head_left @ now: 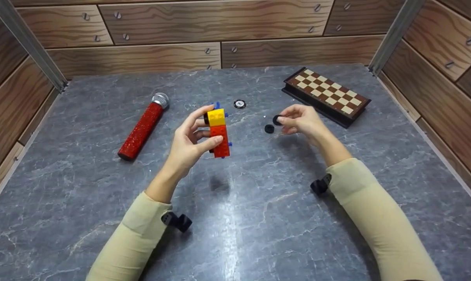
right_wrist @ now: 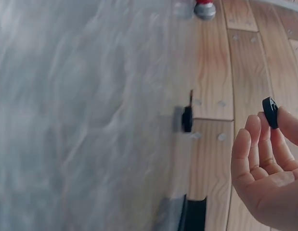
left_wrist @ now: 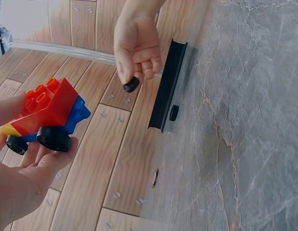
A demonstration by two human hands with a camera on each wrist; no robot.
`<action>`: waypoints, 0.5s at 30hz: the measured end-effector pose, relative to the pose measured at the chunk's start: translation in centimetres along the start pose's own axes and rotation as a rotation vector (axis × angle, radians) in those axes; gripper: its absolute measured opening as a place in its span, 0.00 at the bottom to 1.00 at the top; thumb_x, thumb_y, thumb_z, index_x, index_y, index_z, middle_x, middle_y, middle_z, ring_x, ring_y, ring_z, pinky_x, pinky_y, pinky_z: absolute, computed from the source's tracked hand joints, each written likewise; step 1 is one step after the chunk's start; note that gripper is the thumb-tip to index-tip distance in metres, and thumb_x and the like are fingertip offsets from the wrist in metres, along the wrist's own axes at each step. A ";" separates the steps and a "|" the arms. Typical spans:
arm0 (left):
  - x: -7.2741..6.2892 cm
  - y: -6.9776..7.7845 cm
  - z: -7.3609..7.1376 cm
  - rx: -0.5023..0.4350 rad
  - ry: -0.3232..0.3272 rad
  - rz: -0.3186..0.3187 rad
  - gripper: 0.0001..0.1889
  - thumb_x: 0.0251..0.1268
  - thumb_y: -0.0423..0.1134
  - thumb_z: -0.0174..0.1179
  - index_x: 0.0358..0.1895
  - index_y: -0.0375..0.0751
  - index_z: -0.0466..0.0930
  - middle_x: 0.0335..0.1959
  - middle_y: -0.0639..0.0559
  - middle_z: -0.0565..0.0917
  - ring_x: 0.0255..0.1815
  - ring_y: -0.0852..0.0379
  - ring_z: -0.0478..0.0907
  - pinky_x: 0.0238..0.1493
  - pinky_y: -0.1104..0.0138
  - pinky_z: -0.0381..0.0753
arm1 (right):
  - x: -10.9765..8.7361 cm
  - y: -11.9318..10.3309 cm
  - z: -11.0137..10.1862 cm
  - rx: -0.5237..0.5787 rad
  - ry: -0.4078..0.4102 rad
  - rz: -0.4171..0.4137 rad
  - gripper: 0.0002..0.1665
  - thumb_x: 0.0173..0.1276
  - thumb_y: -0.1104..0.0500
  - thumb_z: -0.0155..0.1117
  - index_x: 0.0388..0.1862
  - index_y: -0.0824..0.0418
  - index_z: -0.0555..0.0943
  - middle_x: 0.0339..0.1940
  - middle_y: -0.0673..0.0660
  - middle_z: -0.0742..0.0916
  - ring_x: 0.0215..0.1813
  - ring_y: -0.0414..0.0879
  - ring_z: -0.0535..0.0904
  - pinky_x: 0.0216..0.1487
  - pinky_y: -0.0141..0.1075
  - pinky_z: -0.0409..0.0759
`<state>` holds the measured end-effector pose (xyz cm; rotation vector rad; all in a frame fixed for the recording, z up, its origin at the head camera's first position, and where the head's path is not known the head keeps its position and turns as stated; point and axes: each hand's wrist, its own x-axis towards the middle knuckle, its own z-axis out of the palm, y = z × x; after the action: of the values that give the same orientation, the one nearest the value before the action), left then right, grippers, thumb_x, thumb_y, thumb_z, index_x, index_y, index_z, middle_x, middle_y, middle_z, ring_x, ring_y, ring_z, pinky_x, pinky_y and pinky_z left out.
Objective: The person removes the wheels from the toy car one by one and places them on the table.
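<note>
My left hand [head_left: 185, 145] grips a toy car [head_left: 219, 140] built of red, yellow and blue bricks, held up above the table. In the left wrist view, two black wheels [left_wrist: 54, 139] sit on the side of the car [left_wrist: 51, 103] that faces the palm. Between thumb and fingertips, my right hand [head_left: 302, 121] pinches a loose black wheel [right_wrist: 270, 112], lifted off the tabletop. A second loose wheel [head_left: 269, 128] lies on the table just left of the right hand.
A black and white poker chip [head_left: 240, 104] lies beyond the hands. To the left is a red glittery microphone [head_left: 143, 127] with a silver head. A checkered game board box [head_left: 327, 95] stands at the back right. Wood-patterned walls [head_left: 141, 23] border the grey marbled table [head_left: 258, 234].
</note>
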<state>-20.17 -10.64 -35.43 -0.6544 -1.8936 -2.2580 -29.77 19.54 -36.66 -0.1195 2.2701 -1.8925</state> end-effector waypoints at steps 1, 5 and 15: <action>0.0 0.0 0.0 0.001 -0.002 -0.002 0.34 0.51 0.27 0.68 0.64 0.45 0.68 0.44 0.37 0.77 0.37 0.40 0.78 0.36 0.58 0.81 | 0.2 0.2 -0.2 -0.002 0.007 0.019 0.13 0.58 0.64 0.68 0.39 0.67 0.76 0.32 0.56 0.83 0.28 0.48 0.82 0.34 0.38 0.82; 0.0 -0.1 0.0 0.000 -0.006 -0.010 0.34 0.51 0.27 0.68 0.64 0.45 0.68 0.44 0.37 0.77 0.37 0.40 0.78 0.37 0.58 0.81 | 1.1 0.7 -0.7 -0.058 0.056 0.101 0.12 0.58 0.64 0.69 0.38 0.66 0.77 0.30 0.54 0.83 0.26 0.47 0.82 0.27 0.33 0.80; 0.1 -0.1 0.0 0.007 -0.016 -0.015 0.34 0.51 0.26 0.67 0.64 0.43 0.68 0.44 0.37 0.77 0.37 0.40 0.78 0.38 0.58 0.81 | 2.3 1.0 -0.8 -0.200 0.060 0.219 0.10 0.61 0.66 0.65 0.39 0.68 0.76 0.23 0.53 0.84 0.18 0.41 0.78 0.16 0.28 0.73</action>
<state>-20.29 -10.65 -35.51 -0.6612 -1.9190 -2.2616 -32.12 20.09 -37.76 0.1549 2.3956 -1.5796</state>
